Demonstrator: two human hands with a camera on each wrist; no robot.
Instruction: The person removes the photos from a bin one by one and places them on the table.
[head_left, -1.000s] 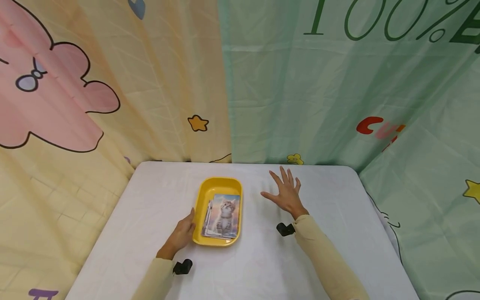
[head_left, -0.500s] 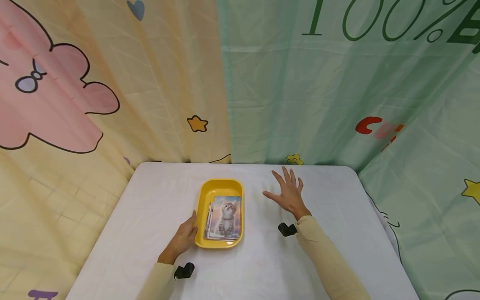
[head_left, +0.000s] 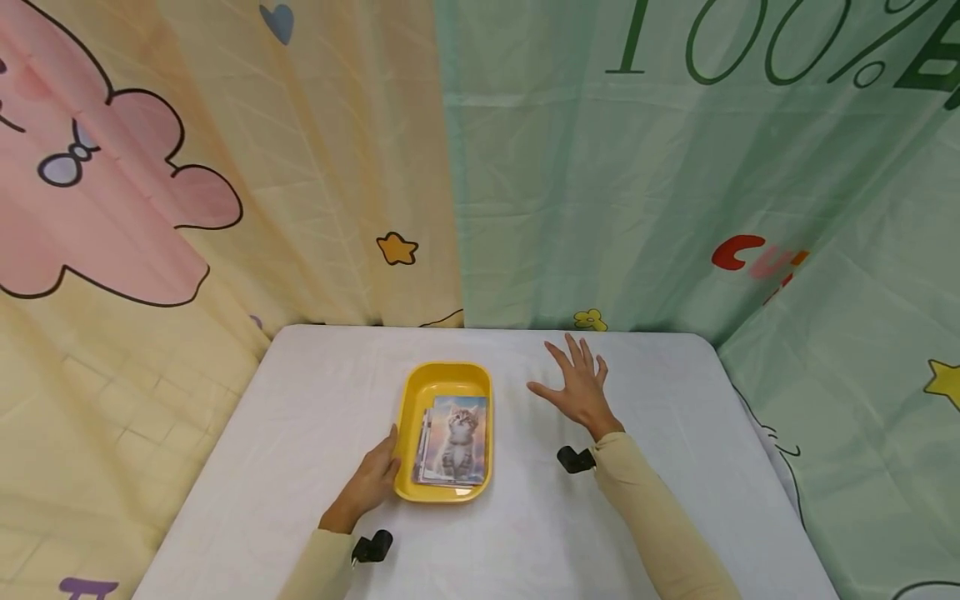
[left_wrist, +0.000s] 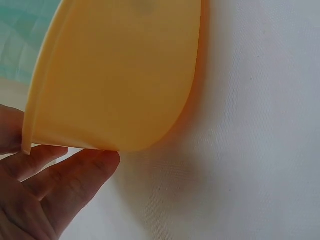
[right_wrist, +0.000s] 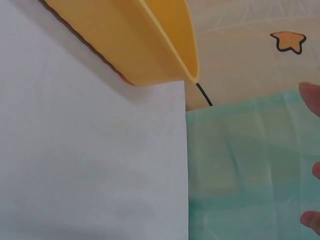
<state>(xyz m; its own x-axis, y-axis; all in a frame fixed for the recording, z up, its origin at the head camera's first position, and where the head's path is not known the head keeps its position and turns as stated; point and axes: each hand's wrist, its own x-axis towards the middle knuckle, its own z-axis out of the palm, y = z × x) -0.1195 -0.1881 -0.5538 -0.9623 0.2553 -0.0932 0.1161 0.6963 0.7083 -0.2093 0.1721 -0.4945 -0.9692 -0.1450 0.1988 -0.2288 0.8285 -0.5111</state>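
Yellow tray (head_left: 411, 400) is what my left hand (head_left: 372, 482) has hold of: it sits a little left of the table's (head_left: 300, 417) middle, long axis running from 12 to 6 o'clock, on the white cloth. I judge it a light, stiff moulded plastic dish with smooth, flared walls, so it should slide easily on the cloth and could slip under a loose grip. The rolled rim looks to me the best place to take it; my left hand is at its 7 o'clock corner, thumb along the rim, and the left wrist view shows fingers (left_wrist: 75, 175) curled under the outer wall (left_wrist: 115, 75).

Inside lies a small stack of picture cards (head_left: 453, 440), the top one showing a kitten. I reckon them thin, glossy and loose, likely to shift or fan out if the tray tips.

My right hand (head_left: 577, 392) rests flat on the cloth at the tray's 3 o'clock, well apart from it, fingers spread and holding nothing.

Patterned curtains (head_left: 600, 183) hang close behind the table's far edge at 12 o'clock. Between the tray and my right hand I see only bare cloth.
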